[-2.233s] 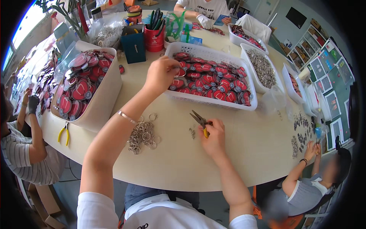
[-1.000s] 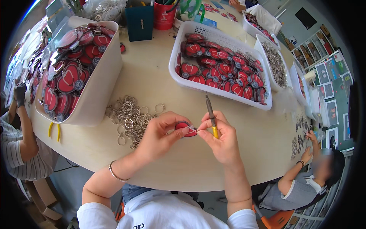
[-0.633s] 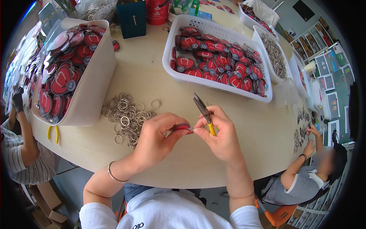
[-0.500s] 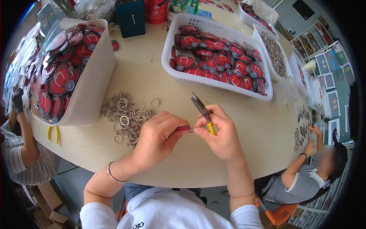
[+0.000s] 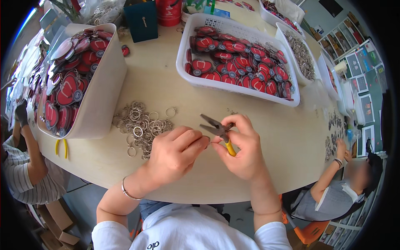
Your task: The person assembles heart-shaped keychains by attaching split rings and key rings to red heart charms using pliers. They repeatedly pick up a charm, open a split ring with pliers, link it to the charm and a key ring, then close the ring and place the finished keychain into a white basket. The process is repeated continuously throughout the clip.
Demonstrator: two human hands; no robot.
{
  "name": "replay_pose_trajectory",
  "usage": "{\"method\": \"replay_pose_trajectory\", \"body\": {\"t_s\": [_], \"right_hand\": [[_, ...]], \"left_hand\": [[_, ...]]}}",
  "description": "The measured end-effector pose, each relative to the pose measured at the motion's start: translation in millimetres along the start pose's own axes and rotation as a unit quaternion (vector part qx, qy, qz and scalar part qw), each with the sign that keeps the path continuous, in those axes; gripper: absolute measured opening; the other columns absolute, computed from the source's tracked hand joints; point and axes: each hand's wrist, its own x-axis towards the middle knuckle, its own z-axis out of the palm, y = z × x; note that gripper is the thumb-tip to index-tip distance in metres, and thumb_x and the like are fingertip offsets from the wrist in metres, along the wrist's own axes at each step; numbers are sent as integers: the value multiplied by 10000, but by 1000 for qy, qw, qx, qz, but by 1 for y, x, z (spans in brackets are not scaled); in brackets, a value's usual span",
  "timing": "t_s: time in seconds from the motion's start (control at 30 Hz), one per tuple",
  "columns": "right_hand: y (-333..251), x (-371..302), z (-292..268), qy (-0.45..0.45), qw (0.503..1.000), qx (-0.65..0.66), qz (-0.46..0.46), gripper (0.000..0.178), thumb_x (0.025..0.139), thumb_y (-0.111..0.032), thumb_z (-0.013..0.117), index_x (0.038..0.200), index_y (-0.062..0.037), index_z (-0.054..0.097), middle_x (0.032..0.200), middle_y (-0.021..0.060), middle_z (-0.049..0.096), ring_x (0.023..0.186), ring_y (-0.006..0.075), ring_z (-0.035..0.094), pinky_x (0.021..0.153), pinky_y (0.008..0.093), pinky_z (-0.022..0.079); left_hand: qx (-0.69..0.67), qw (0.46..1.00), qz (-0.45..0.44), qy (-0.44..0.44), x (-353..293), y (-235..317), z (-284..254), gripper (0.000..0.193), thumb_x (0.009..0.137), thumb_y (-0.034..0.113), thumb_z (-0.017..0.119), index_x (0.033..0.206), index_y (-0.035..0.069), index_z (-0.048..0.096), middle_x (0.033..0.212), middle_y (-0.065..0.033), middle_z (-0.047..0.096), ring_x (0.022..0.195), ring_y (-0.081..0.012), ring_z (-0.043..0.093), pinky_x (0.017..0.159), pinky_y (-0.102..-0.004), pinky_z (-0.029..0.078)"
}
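Note:
My left hand (image 5: 176, 153) is closed in a pinch around a red keychain tag, almost wholly covered by the fingers. Close beside it, my right hand (image 5: 242, 146) grips pliers (image 5: 219, 129) with yellow handles. Their dark jaws stand apart and point up to the left. Its thumb and forefinger pinch near the left fingertips, at something too small to make out. A pile of metal key rings (image 5: 139, 129) lies on the table just past my left hand. Beyond my hands, a white basket (image 5: 250, 95) holds many red tags.
A tall white bin (image 5: 109, 87) of similar tags stands at the left, with yellow-handled pliers (image 5: 61, 148) beside it. White trays with metal parts (image 5: 300, 54) line the far right. A dark green box (image 5: 141, 23) and red bucket (image 5: 169, 12) stand behind. Two people work at either side.
The pliers' jaws have opened and swung left. My left hand has turned, so its fingers now cover the red tag that showed before.

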Motion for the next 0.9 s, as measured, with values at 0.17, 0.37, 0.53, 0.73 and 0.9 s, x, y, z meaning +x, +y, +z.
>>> {"method": "replay_pose_trajectory", "body": {"t_s": [0.17,0.37,0.53,0.73,0.9], "right_hand": [[-3,0,3,22,1000,-5,-4,119,695,32,707,744,20,599,968,111,547,861,274,539,725,352,454],[-4,-6,13,51,987,113,101,100,715,20,690,765,-13,610,962,109,543,852,278,548,715,358,455],[-3,-11,24,116,990,55,59,105,714,13,695,779,-26,623,942,104,541,851,268,549,684,341,450],[-9,-9,24,87,991,89,48,116,716,9,711,800,-28,641,936,99,539,838,268,543,673,342,447],[1,13,27,21,994,93,54,156,694,6,738,820,-26,653,955,102,556,865,278,542,698,367,451]], "left_hand": [[46,998,22,23,1,4,1,228,621,40,698,844,13,665,799,-38,591,653,-166,593,456,-278,460],[63,997,-7,49,1,12,3,255,593,-25,747,833,-1,666,751,-70,600,566,-208,569,448,-305,447],[-18,996,-81,42,-1,8,6,201,640,14,736,828,7,666,775,-60,612,603,-194,577,451,-292,452],[-32,995,-55,74,-8,8,-1,218,623,-9,739,830,2,671,758,-59,604,570,-188,552,432,-288,435],[20,998,11,57,-27,6,-19,269,595,-21,747,855,-7,677,755,-42,579,553,-154,513,412,-263,400]]}}
